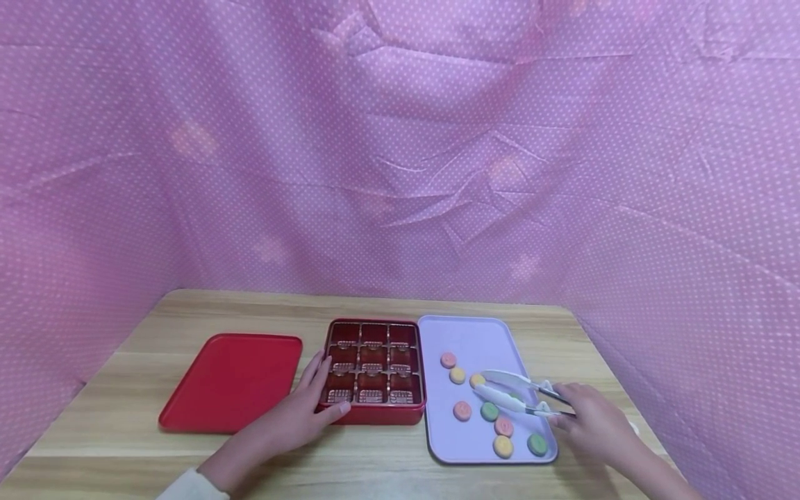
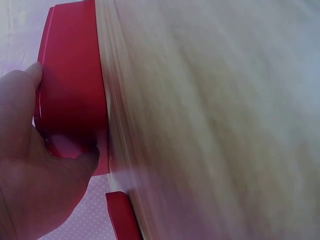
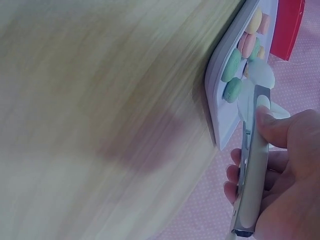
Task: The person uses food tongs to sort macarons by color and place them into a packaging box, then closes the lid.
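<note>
Your step in hand looks to be picking up one macaron with the tongs. Your right hand (image 1: 594, 420) grasps the tongs (image 1: 503, 398), thumb on one arm and fingers wrapped round the other, as the right wrist view shows. Their white tips are spread at a yellow macaron (image 1: 476, 380) on the lilac tray (image 1: 465, 340), to the right of the red box (image 1: 387, 414). The tips lie at either side of that macaron, but you cannot tell from here whether both touch it. Another yellow macaron (image 1: 457, 376) sits just beside it, with a pink macaron (image 1: 448, 360) beyond. A green macaron (image 1: 515, 397) is partly hidden behind the tongs.

Your left hand (image 1: 306, 410) grasps the near left corner of the box, fingers along its left side and thumb against its front wall, which should keep it steady on the tabletop (image 1: 337, 465). The box's clear insert (image 1: 371, 396) has nine compartments, and no macaron shows in any. The red lid (image 1: 240, 382) lies off to the left.

The next move seems to call for centring the tips on the macaron, squeezing gently, and lifting straight up so its neighbour isn't nudged.
</note>
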Available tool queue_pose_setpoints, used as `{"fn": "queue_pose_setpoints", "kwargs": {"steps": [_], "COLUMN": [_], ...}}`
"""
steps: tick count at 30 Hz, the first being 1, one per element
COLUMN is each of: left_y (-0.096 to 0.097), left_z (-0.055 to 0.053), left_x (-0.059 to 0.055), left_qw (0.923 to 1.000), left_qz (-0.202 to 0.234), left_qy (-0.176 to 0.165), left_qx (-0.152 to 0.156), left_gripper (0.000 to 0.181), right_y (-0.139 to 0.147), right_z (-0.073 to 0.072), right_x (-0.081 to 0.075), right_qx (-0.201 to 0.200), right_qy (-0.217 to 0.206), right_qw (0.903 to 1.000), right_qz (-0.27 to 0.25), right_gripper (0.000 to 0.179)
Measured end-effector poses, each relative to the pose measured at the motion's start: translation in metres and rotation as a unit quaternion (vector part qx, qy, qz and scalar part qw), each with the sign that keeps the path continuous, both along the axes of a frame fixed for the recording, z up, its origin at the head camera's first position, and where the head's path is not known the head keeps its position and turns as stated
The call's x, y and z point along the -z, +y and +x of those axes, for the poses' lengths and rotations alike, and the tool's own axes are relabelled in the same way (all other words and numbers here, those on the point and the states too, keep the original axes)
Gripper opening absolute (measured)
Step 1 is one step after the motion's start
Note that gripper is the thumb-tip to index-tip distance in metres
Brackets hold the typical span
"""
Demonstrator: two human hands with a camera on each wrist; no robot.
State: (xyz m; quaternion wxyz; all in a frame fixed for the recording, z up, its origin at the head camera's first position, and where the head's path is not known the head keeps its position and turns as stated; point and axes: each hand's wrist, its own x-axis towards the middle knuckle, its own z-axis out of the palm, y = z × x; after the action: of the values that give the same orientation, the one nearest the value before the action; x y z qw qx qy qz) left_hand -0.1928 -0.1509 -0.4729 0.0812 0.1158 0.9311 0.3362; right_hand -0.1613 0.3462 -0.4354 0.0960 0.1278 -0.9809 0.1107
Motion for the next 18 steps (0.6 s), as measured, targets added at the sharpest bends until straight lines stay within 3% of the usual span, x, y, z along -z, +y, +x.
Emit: {"fn": "queue_pose_setpoints", "kwargs": {"steps": [18], "left_y": [-0.001], "left_z": [-0.0007], "left_x": [0.0034], "left_qw": [0.9999], "left_qz": [0.006], "left_qy": [0.009], "left_qx": [0.006], "left_gripper": [0.106], "right_y": [-0.0007], "right_z": [-0.0025], "right_x": [0.0042], "right_qx": [-0.001], "right_qy": [0.018], "right_qw": [0.9998], "right_qz": [0.011], "right_gripper": [0.049]}}
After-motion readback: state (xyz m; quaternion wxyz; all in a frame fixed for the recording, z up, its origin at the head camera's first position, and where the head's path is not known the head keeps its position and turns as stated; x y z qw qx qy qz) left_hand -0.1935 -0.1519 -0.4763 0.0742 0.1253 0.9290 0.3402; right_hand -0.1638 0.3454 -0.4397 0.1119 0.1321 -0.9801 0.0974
